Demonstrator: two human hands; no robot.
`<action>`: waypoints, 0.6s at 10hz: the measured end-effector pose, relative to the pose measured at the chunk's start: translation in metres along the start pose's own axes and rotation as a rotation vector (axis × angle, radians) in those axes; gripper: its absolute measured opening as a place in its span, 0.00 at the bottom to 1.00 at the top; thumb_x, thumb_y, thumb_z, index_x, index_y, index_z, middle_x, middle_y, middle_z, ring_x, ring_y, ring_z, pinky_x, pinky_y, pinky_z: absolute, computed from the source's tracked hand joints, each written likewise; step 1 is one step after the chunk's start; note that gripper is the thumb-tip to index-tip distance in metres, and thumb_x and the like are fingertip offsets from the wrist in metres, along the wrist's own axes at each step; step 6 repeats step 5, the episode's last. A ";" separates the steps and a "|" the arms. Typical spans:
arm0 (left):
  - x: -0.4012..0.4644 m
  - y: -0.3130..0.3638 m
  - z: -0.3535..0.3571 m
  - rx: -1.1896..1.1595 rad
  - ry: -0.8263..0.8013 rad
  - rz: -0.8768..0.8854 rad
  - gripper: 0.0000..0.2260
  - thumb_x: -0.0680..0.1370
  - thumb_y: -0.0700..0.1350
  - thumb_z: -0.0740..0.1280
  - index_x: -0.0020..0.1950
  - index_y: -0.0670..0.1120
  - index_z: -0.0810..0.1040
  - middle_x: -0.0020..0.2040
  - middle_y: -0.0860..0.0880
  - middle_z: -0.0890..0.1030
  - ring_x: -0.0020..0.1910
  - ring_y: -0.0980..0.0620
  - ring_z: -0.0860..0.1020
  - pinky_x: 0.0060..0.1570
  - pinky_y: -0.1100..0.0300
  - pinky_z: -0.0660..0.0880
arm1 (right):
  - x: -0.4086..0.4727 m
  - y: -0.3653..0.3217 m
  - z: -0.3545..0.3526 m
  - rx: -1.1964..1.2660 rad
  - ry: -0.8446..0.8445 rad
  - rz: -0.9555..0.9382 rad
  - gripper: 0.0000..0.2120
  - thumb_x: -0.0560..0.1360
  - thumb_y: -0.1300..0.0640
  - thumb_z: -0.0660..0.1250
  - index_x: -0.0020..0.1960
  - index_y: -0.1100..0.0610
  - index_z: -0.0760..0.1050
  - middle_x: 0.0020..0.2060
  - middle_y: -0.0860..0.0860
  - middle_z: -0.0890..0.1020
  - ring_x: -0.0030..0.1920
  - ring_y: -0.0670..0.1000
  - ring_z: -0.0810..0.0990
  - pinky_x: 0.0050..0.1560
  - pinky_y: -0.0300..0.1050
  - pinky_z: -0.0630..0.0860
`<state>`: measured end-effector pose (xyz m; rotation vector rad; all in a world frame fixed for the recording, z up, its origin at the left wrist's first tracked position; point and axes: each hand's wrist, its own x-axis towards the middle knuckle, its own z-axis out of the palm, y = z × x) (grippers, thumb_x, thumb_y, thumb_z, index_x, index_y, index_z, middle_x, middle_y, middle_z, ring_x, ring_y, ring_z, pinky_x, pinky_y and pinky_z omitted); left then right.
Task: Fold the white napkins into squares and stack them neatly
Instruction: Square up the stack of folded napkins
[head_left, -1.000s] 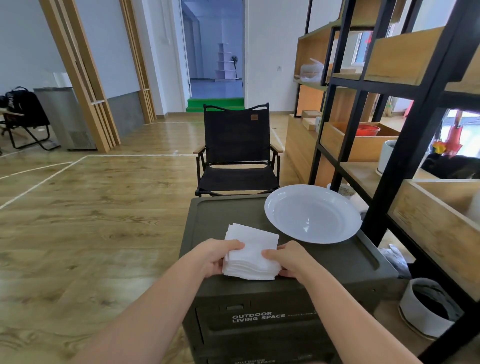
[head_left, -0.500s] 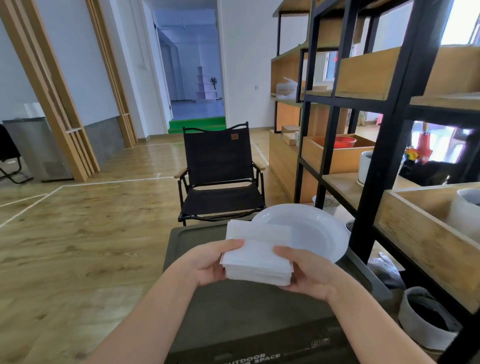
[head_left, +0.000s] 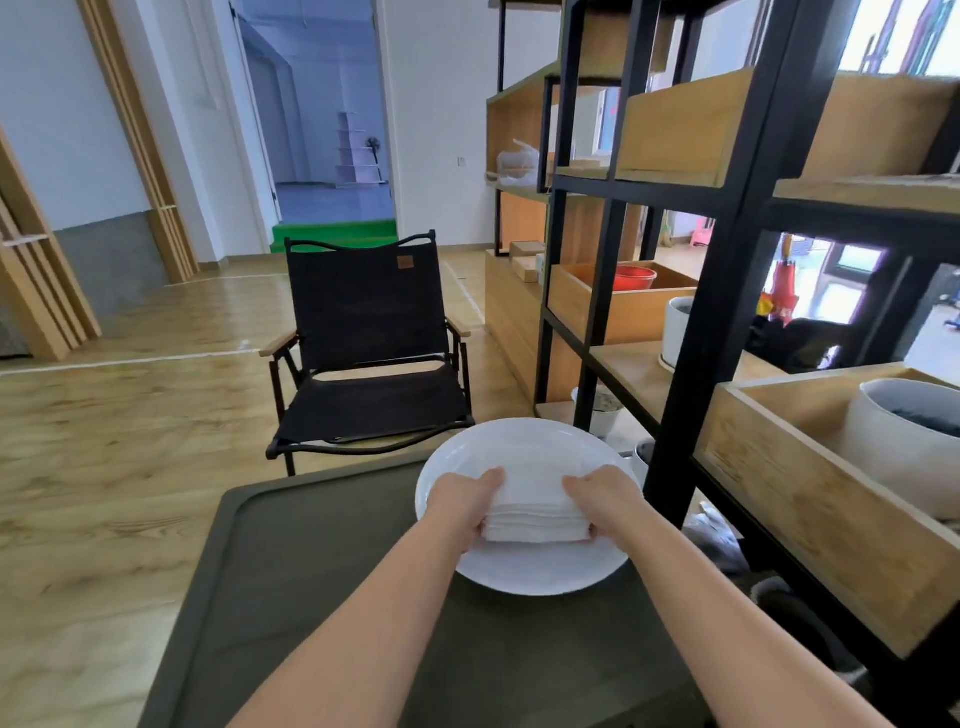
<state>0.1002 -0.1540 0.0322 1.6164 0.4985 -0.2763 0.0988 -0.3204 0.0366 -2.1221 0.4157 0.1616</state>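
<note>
We pinch the napkin stack (head_left: 535, 512) between left hand (head_left: 464, 501) and right hand (head_left: 605, 500), one at each end, over the middle of the plate (head_left: 519, 571); release means spreading both outward.

Bright daylight, wide-angle edge distortion
</note>
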 end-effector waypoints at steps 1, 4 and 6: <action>0.006 -0.003 0.003 0.175 0.075 0.085 0.16 0.74 0.54 0.69 0.47 0.40 0.78 0.40 0.44 0.80 0.34 0.47 0.77 0.25 0.61 0.71 | 0.002 0.001 0.001 -0.179 0.052 -0.066 0.13 0.78 0.54 0.58 0.52 0.62 0.75 0.46 0.59 0.81 0.40 0.58 0.80 0.31 0.43 0.75; -0.020 -0.002 0.013 0.391 0.279 0.248 0.14 0.75 0.52 0.69 0.52 0.42 0.75 0.45 0.47 0.79 0.44 0.45 0.80 0.40 0.57 0.76 | -0.018 -0.004 0.011 -0.173 0.289 -0.096 0.10 0.77 0.56 0.59 0.52 0.61 0.75 0.46 0.55 0.78 0.46 0.54 0.76 0.43 0.43 0.70; -0.041 -0.009 0.003 0.325 0.415 0.317 0.16 0.77 0.52 0.66 0.60 0.43 0.73 0.55 0.46 0.77 0.53 0.44 0.78 0.46 0.55 0.73 | -0.044 -0.001 0.017 0.001 0.404 -0.160 0.11 0.78 0.55 0.60 0.59 0.58 0.73 0.52 0.54 0.78 0.53 0.55 0.76 0.46 0.42 0.70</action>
